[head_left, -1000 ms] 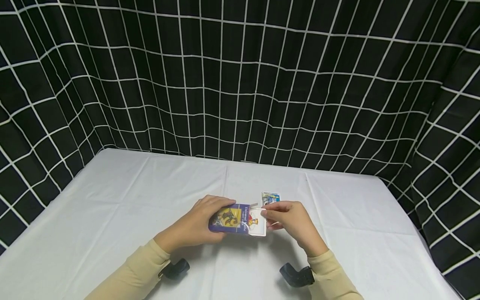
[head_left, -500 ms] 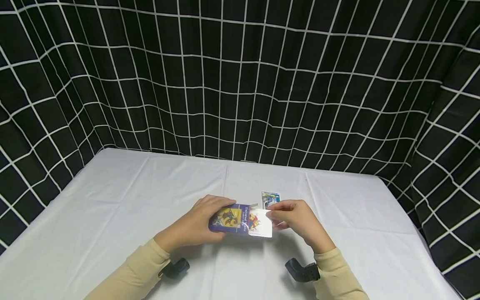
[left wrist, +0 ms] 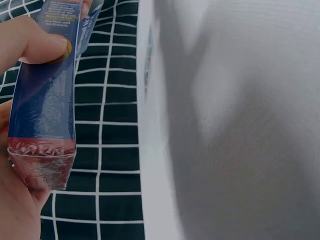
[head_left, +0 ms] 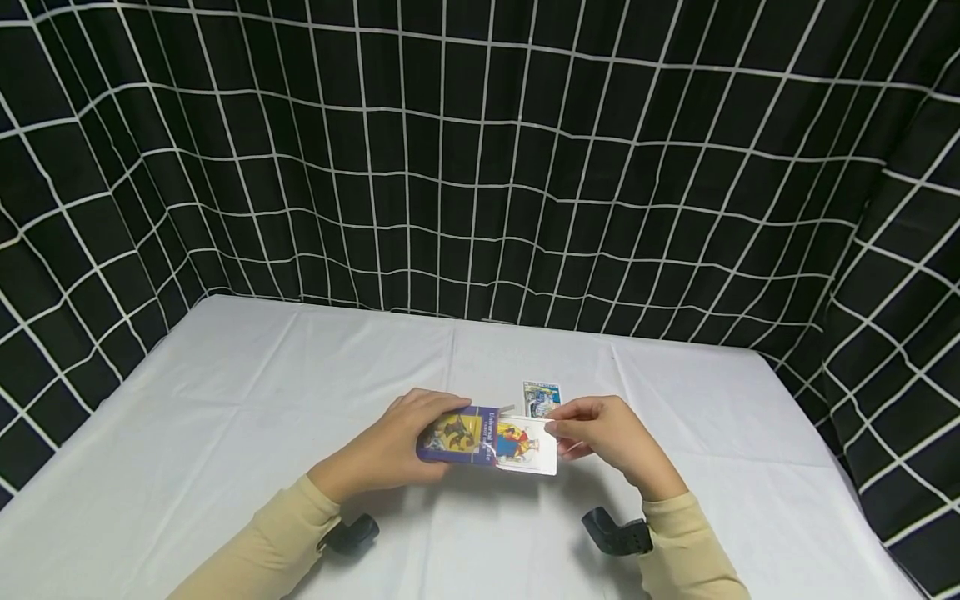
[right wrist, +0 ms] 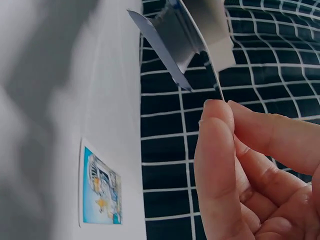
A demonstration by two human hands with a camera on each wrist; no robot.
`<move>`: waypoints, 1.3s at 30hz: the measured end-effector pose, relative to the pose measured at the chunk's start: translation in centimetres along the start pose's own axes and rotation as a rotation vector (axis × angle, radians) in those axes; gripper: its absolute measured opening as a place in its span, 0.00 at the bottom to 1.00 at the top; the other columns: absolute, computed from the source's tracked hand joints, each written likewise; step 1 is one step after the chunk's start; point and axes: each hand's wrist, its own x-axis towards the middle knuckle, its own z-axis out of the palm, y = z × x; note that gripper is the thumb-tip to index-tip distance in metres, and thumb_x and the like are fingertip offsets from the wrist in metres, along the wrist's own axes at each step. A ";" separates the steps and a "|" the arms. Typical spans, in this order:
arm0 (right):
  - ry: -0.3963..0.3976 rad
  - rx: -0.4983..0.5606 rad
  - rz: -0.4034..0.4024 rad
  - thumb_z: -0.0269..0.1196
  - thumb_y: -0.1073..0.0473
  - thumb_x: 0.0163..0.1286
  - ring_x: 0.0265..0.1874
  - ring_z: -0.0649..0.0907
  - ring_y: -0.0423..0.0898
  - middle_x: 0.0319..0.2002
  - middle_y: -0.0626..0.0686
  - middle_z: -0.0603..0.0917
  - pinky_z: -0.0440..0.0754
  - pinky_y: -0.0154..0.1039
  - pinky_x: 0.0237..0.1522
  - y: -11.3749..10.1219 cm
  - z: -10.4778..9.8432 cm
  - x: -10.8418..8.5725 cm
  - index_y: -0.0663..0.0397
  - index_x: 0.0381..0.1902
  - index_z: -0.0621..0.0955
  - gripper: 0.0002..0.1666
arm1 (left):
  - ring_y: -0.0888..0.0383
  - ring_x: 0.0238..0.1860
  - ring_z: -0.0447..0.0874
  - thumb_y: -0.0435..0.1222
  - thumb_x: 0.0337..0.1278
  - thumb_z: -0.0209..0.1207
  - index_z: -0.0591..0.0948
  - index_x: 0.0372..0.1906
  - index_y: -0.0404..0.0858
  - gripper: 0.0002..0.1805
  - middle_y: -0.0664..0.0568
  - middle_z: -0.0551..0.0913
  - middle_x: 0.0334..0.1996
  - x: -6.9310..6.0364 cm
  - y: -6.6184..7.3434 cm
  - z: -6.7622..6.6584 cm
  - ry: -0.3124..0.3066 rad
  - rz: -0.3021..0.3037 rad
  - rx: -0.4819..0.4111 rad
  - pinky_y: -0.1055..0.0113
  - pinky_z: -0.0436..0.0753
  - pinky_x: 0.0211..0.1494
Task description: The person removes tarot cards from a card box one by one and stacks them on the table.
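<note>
My left hand (head_left: 401, 442) grips a purple tarot card box (head_left: 457, 435) from its left side, holding it above the table. In the left wrist view the thumb lies on the blue side of the box (left wrist: 45, 100). A white-bordered tarot card (head_left: 528, 447) with a coloured figure sticks out of the box's right end, more than half exposed. Thumb and fingertips of my right hand (head_left: 611, 437) pinch that card's right edge. In the right wrist view the card (right wrist: 212, 70) appears edge-on between the box's raised flaps (right wrist: 162, 47).
Another tarot card (head_left: 542, 398), blue and picture side up, lies on the white-clothed table (head_left: 360, 350) just behind the right hand. A black curtain with a white grid (head_left: 465, 167) surrounds the table's back and sides. Each wrist carries a dark camera mount (head_left: 617, 533).
My right hand has moved to the right, drawing the pinched card further out of the box; more of its picture shows. The left hand and box have hardly moved.
</note>
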 end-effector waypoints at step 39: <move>0.009 0.006 0.076 0.64 0.62 0.67 0.26 0.85 0.36 0.27 0.45 0.87 0.86 0.32 0.31 0.8 -5.5 -0.8 0.77 0.50 0.80 0.21 | 0.51 0.65 0.71 0.37 0.40 0.73 0.71 0.69 0.45 0.44 0.50 0.76 0.66 0.3 -0.6 -0.3 0.046 -0.029 -0.008 0.47 0.68 0.71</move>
